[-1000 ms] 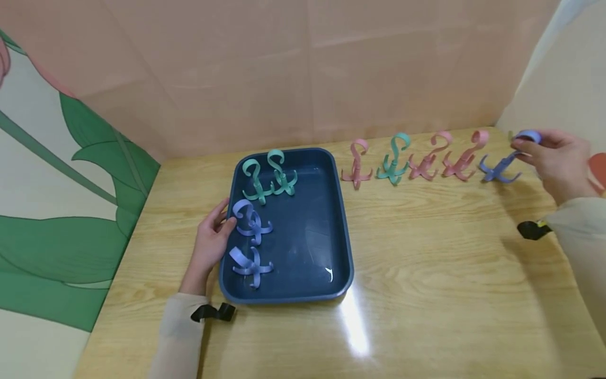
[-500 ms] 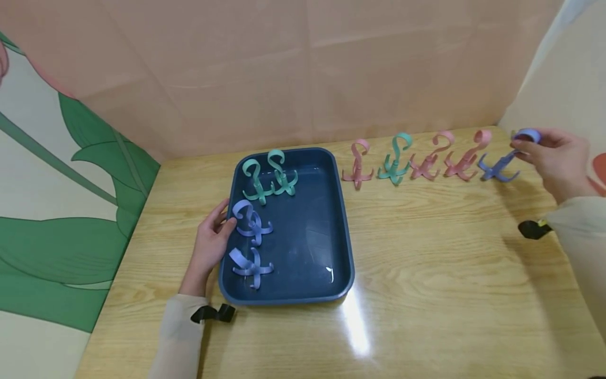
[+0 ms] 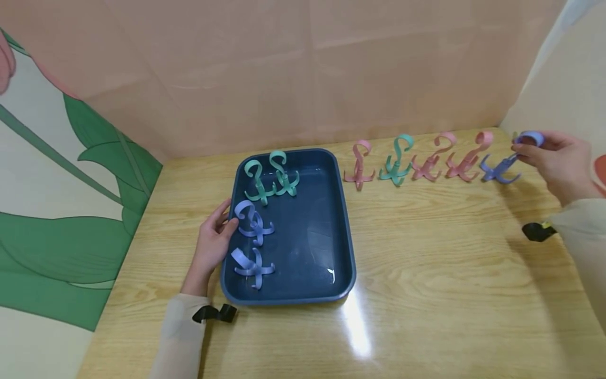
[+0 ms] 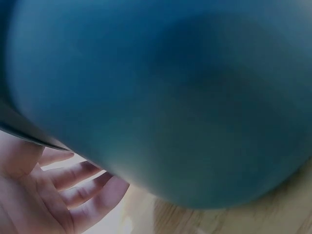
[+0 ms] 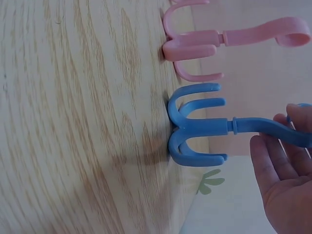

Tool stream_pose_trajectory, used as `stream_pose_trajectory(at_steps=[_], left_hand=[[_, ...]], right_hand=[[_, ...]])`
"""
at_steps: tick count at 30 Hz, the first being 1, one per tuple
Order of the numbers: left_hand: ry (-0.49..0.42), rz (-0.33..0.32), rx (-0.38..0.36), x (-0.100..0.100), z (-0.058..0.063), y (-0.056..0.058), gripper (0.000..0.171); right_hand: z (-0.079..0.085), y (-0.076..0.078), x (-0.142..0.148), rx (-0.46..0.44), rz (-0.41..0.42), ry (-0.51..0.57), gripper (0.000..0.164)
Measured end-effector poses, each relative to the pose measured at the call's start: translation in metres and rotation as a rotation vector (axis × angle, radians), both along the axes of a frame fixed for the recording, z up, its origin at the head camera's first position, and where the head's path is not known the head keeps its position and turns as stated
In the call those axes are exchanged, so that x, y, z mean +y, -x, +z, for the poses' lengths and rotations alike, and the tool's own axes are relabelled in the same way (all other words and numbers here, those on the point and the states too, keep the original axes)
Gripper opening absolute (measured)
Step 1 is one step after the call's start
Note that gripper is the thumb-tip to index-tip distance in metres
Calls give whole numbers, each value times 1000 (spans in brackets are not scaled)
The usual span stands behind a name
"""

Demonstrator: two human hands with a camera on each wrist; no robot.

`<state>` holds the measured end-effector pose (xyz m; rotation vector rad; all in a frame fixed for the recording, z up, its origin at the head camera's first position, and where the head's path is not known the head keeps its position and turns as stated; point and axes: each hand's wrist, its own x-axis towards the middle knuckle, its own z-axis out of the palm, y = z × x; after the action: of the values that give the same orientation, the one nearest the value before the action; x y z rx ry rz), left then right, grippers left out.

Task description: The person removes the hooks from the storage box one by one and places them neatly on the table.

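Observation:
My right hand (image 3: 563, 164) pinches the curled top of a blue multi-prong hanging hook (image 3: 501, 171) at the far right end of a row. In the right wrist view the blue hook (image 5: 202, 127) stands upright, its pronged base right at the tabletop, with the fingers (image 5: 278, 156) around its upper curl. My left hand (image 3: 211, 243) holds the left rim of a dark blue tray (image 3: 307, 231), thumb over the edge and fingers along the outer wall. Inside, along the tray's left side, are two green hooks (image 3: 286, 182) and two blue hooks (image 3: 256, 269).
Left of the held hook, a pink hook (image 3: 465, 164), another pink hook (image 3: 427, 167), a green hook (image 3: 395, 171) and a third pink hook (image 3: 359, 175) stand in line on the wooden table (image 3: 440, 273). A pinkish covered wall (image 3: 303, 73) rises behind.
Both hands keep their holds and the hooks stay where they are. The whole head view has shifted slightly.

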<state>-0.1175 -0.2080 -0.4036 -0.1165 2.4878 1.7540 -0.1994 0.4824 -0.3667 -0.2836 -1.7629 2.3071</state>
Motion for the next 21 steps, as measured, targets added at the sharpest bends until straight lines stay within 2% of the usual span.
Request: stream_pose_trajectory(at_steps=[9, 18, 21], left_hand=[[9, 15, -8, 2, 3, -3, 52], [1, 12, 11, 1, -1, -1, 52], [6, 14, 12, 1, -2, -1, 52]], right_hand=[[3, -6, 4, -1, 34, -40, 32], [14, -11, -3, 59, -32, -121, 36], [20, -16, -6, 41, -40, -154, 43]])
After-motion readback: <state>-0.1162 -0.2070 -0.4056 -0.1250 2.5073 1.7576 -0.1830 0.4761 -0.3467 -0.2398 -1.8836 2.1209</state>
